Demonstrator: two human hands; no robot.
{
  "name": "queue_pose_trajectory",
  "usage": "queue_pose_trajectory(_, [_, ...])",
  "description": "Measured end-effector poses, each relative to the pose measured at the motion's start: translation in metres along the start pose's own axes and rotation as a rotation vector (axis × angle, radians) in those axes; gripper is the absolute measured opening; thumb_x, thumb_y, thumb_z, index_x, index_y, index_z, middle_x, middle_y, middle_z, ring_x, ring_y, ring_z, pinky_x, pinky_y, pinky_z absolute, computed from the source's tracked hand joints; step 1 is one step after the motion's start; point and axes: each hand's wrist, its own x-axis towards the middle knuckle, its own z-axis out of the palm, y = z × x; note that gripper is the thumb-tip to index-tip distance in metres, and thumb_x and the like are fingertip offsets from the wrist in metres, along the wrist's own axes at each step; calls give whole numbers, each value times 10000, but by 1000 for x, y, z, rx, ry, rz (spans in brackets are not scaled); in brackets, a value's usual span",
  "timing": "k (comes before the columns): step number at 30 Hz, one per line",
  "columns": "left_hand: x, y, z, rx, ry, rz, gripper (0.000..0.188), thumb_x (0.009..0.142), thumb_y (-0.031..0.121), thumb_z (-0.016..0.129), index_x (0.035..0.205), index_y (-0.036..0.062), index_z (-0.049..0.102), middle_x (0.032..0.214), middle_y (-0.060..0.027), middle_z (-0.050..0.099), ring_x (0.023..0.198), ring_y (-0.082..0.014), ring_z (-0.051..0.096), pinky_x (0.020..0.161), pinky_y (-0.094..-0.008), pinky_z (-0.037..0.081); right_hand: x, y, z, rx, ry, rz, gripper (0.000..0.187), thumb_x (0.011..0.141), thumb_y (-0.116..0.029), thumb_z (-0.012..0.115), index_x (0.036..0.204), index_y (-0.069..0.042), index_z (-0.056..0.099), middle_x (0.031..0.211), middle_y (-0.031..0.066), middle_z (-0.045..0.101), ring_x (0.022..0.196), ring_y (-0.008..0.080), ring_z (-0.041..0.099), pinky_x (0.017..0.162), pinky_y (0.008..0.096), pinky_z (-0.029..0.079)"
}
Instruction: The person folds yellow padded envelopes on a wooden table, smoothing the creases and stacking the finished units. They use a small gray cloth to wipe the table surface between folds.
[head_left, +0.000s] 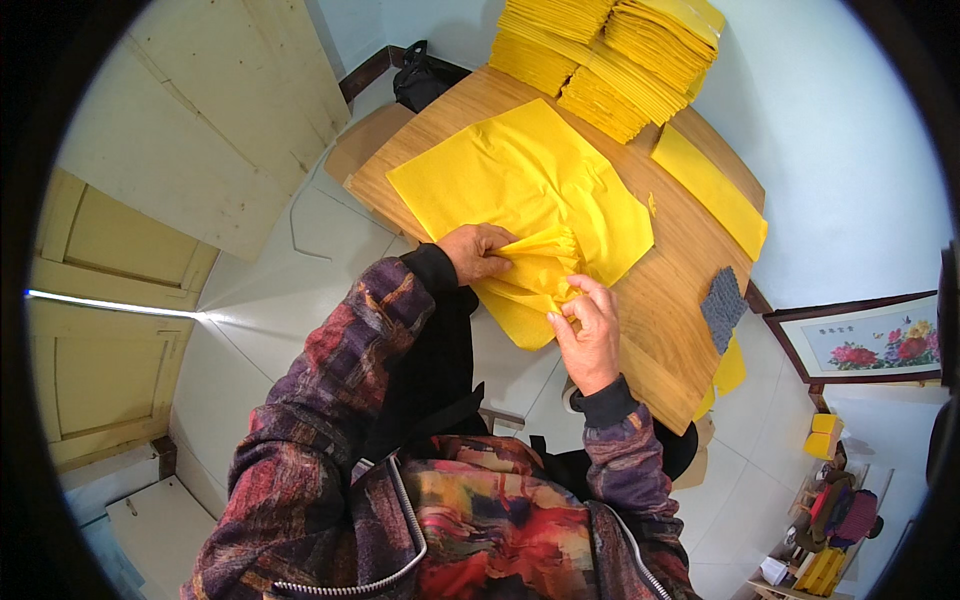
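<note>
A large yellow fabric piece [515,165] lies creased over the table's near edge, its lower corner hanging down. My left hand [478,252] is closed on the gathered part of this fabric, thumb and fingers pressed together over a fold. To its right, my right hand [590,330] pinches the fabric's near edge between thumb and fingertips. Between the two hands the cloth is bunched into small pleats. What lies inside the folds is hidden.
Tall stacks of folded yellow fabric [640,70] stand at the back of the wooden table [665,320]. A yellow strip [712,190] and a grey cloth [722,308] lie along the right side. A framed flower picture [865,340] is farther right; cream doors [110,330] are at left.
</note>
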Motion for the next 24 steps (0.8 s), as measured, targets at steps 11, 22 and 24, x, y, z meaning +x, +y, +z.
queue_pose_trajectory(11, [0,1,-1,26,2,27,304,839,101,650,1099,-54,625,1190,-171,608,1084,-289,569,956,-337,443,-1,1,5,160,53,82,107,765,-4,682,844,-7,609,1020,134,602,873,305,581,760,363,481])
queue_pose_trajectory(22, [0,0,0,42,24,32,311,833,116,653,1097,-48,629,1182,-168,615,1086,-291,567,957,-336,440,5,3,-3,217,-164,102,104,791,-17,655,880,7,607,789,147,605,731,293,617,632,336,480])
queue_pose_trajectory(24, [0,0,0,37,18,25,306,832,111,653,1094,-46,631,1185,-167,614,1089,-289,565,957,-336,439,7,5,-3,201,-179,91,104,790,-24,661,868,2,599,784,144,597,722,298,610,627,337,478])
